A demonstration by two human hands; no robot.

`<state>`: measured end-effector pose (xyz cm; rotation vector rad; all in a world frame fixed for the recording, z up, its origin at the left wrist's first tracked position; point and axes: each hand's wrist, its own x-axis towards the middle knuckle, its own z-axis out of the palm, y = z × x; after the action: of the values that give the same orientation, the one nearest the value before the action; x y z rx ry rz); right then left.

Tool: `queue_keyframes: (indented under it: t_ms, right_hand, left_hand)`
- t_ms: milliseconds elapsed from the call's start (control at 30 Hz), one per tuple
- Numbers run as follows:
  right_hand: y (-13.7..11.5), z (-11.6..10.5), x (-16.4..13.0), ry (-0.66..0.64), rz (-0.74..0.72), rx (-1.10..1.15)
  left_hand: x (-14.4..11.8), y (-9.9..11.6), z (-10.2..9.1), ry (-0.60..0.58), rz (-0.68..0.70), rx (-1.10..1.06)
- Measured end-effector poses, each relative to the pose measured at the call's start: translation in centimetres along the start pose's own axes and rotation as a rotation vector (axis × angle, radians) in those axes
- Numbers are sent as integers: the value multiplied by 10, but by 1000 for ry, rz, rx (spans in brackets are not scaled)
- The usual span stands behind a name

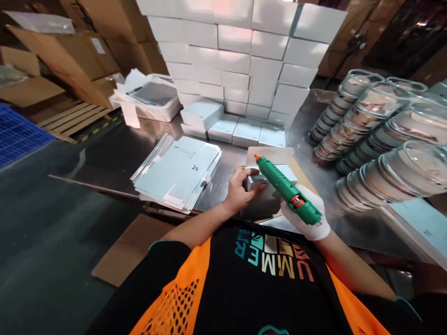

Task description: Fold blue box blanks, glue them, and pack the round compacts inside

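In my gloved right hand [309, 211] is a green hot glue gun [282, 186], its orange nozzle pointing up and to the left. Below the nozzle sits a small white box [286, 172] with a raised flap at its far side. The bare left hand [240, 188] grips the near left end of this box, thumb and fingers closed on its edge. The glue gun hides part of the box. Whether the nozzle touches the flap I cannot tell.
Left of my hands lies a stack of flat white box blanks [178, 170]. A wall of white boxes [233, 60] stands behind, with a white plastic basket [157, 109] to its left. Stacked clear round containers [391, 130] lean on the right.
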<state>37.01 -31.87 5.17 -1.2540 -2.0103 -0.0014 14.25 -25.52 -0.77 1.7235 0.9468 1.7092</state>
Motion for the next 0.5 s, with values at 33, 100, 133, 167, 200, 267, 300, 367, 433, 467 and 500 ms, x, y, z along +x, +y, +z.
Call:
queue_keyframes:
  t_ms: [33,100,133,167,200,267,300,367,433,467,500]
  right_hand:
    - [-3,2,4,15,-32,5]
    - [-5,4,9,52,-32,21]
    - [-3,5,9,66,-3,34]
    - [1,6,9,84,48,53]
    - [7,6,7,113,132,82]
    - [22,5,3,192,343,147]
    - [31,4,1,226,448,184]
    - [48,4,-2,260,649,328]
    - [63,5,-6,201,819,556]
    - [70,7,-8,158,892,681]
    - [77,8,-10,113,938,787]
  left_hand:
    - [-1,1,1,3,15,20]
    - [-3,3,0,2,37,59]
    - [-3,4,-1,-1,41,74]
    - [-4,4,-2,-4,36,85]
    - [-4,4,-4,-6,24,90]
    - [-3,3,-8,-9,-18,85]
    - [-3,2,-9,-9,-42,77]
    - [-1,-1,-10,-1,-86,51]
    - [2,-4,-9,21,-122,13]
    - [3,-5,-8,31,-142,-10]
    - [5,-6,-8,38,-162,-30]
